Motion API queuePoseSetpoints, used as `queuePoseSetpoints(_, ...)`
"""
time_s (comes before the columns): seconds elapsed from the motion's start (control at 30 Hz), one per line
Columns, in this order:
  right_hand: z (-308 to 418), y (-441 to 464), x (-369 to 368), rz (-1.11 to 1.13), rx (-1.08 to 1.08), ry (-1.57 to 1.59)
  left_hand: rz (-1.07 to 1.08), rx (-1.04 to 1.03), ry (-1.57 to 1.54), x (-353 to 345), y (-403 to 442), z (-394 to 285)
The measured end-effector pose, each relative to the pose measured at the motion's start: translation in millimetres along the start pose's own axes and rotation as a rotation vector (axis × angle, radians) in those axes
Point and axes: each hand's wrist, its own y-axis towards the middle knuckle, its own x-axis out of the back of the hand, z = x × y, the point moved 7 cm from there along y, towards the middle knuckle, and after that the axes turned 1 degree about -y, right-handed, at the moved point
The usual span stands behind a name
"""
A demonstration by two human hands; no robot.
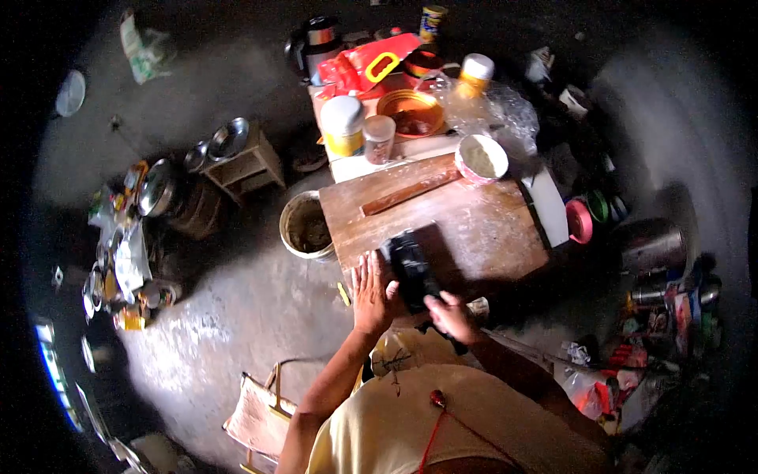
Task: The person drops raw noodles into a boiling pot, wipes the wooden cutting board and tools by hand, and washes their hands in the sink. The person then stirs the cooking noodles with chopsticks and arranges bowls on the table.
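Observation:
My right hand [453, 317] is closed around the near end of a broad dark tool [412, 272], shaped much like a cleaver. Its wide end rests on or just over the front of a wooden board [489, 237], which has pale smears on it; contact cannot be made out. My left hand [371, 294] lies flat with its fingers stretched out at the board's front left edge, beside the tool. Farther back on the board is a brown wooden stick [410, 194]. Its right end meets a white bowl [481, 159] holding pale contents.
Behind the board stand a white-and-yellow jar [342, 126], a clear cup [379, 140], an orange bowl [410, 112] and a red bag [359, 67]. A bucket [306, 227] is left of the board. A folding stool [259, 411] stands at lower left, and clutter lines both sides.

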Motion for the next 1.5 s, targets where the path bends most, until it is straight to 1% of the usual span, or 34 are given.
queuePoseSetpoints(0.07,-10.7,18.0,-16.6,-0.066,0.238,-0.208,0.002,0.035,0.022,-3.6,2.5,0.0)
queuePoseSetpoints(0.1,-3.4,8.7,-28.5,-0.073,0.135,-0.083,-0.031,0.051,0.052,-1.8,2.8,-1.5)
queuePoseSetpoints(0.17,-13.9,20.0,-44.7,0.078,0.023,0.019,-0.088,0.080,0.058,2.3,6.5,-0.5)
queuePoseSetpoints(0.2,-19.3,22.8,-49.5,0.145,-0.087,0.120,-0.115,0.089,0.040,3.4,9.2,-1.1)
queuePoseSetpoints(0.23,-14.7,24.1,-53.5,0.228,-0.058,0.244,-0.107,0.078,0.025,3.0,14.8,-1.7)
queuePoseSetpoints(0.27,-4.3,24.8,-48.6,0.226,-0.042,0.252,-0.099,0.073,0.010,8.8,21.2,-8.3)
queuePoseSetpoints(0.33,20.2,14.8,-36.2,0.238,-0.128,0.364,-0.077,0.016,-0.025,16.8,40.9,-31.6)
queuePoseSetpoints(0.37,26.1,13.1,-29.1,0.249,-0.172,0.418,-0.085,-0.047,-0.029,14.3,53.0,-42.8)
queuePoseSetpoints(0.47,68.9,12.1,20.7,0.109,0.046,0.344,-0.085,-0.216,-0.071,9.0,95.7,-93.8)
queuePoseSetpoints(0.5,81.5,13.8,36.1,0.118,0.072,0.378,-0.072,-0.276,-0.098,6.9,109.7,-112.5)
queuePoseSetpoints(0.53,100.7,12.1,58.2,0.089,0.191,0.378,-0.062,-0.335,-0.125,6.3,122.9,-130.8)
queuePoseSetpoints(0.57,116.9,11.6,78.5,0.017,0.247,0.378,-0.049,-0.434,-0.170,4.1,133.4,-148.2)
queuePoseSetpoints(0.6,129.3,13.2,98.2,-0.052,0.300,0.377,-0.025,-0.510,-0.191,1.9,141.1,-166.4)
queuePoseSetpoints(0.67,146.0,22.1,133.9,-0.112,0.345,0.368,0.141,-0.667,-0.281,-11.4,152.6,-197.5)
queuePoseSetpoints(0.7,160.1,21.4,144.9,-0.078,0.354,0.369,0.201,-0.743,-0.276,-20.3,156.6,-209.2)
queuePoseSetpoints(0.73,116.6,62.3,169.1,0.042,0.173,0.566,0.260,-0.815,-0.270,-29.9,160.5,-218.3)
queuePoseSetpoints(0.77,130.3,57.6,173.0,0.194,0.153,0.541,0.351,-0.897,-0.221,-50.7,166.7,-217.2)
queuePoseSetpoints(0.8,150.7,42.3,170.7,0.347,0.128,0.513,0.378,-0.869,-0.184,-65.3,175.4,-217.6)
queuePoseSetpoints(0.83,161.5,29.4,176.4,0.303,0.074,0.467,0.362,-0.834,-0.194,-73.9,188.2,-214.9)
queuePoseSetpoints(0.87,166.2,17.3,181.4,0.315,0.084,0.418,0.347,-0.800,-0.205,-80.0,201.8,-210.7)
queuePoseSetpoints(0.93,163.0,-1.0,196.4,0.276,0.049,0.361,0.155,-0.609,-0.074,-87.1,235.0,-188.1)
queuePoseSetpoints(0.97,165.2,-13.3,206.2,0.101,0.083,0.312,0.092,-0.523,0.060,-98.4,247.4,-171.3)
queuePoseSetpoints(1.0,148.5,-7.4,227.1,0.031,0.148,0.165,0.029,-0.436,0.194,-103.5,256.9,-158.5)
queuePoseSetpoints(1.03,131.8,-2.0,247.9,-0.049,0.203,0.014,-0.089,-0.476,0.165,-88.0,255.0,-162.2)
queuePoseSetpoints(1.07,129.5,-16.3,244.6,-0.217,0.269,0.099,-0.091,-0.461,0.169,-77.9,252.6,-158.9)
queuePoseSetpoints(1.13,98.2,-12.3,259.2,-0.250,0.372,-0.108,0.005,-0.471,0.017,-65.2,244.2,-148.8)
queuePoseSetpoints(1.17,82.7,-6.8,266.9,-0.259,0.405,-0.177,-0.197,-0.484,0.050,-55.3,234.6,-140.4)
queuePoseSetpoints(1.2,83.5,-9.4,271.5,-0.386,0.622,-0.503,-0.109,-0.363,0.058,-54.4,231.5,-125.4)
queuePoseSetpoints(1.23,82.5,-14.5,268.5,-0.510,0.838,-0.834,-0.181,-0.309,0.150,-49.4,224.5,-113.0)
queuePoseSetpoints(1.27,65.4,-6.4,273.0,-0.501,0.840,-0.833,-0.256,-0.254,0.243,-45.9,216.8,-99.2)
queuePoseSetpoints(1.33,35.9,10.4,274.2,-0.494,0.768,-1.016,-0.333,-0.173,0.355,-43.9,202.0,-68.9)
queuePoseSetpoints(1.4,61.6,8.2,252.2,-0.430,0.776,-0.944,-0.280,-0.090,0.384,-52.9,192.5,-31.2)
queuePoseSetpoints(1.47,67.9,13.6,241.0,-0.365,0.778,-0.870,-0.249,-0.095,0.405,-40.7,183.3,-29.1)
queuePoseSetpoints(1.5,57.8,26.1,241.8,-0.332,0.701,-0.856,-0.264,-0.137,0.362,-36.2,181.9,-28.9)
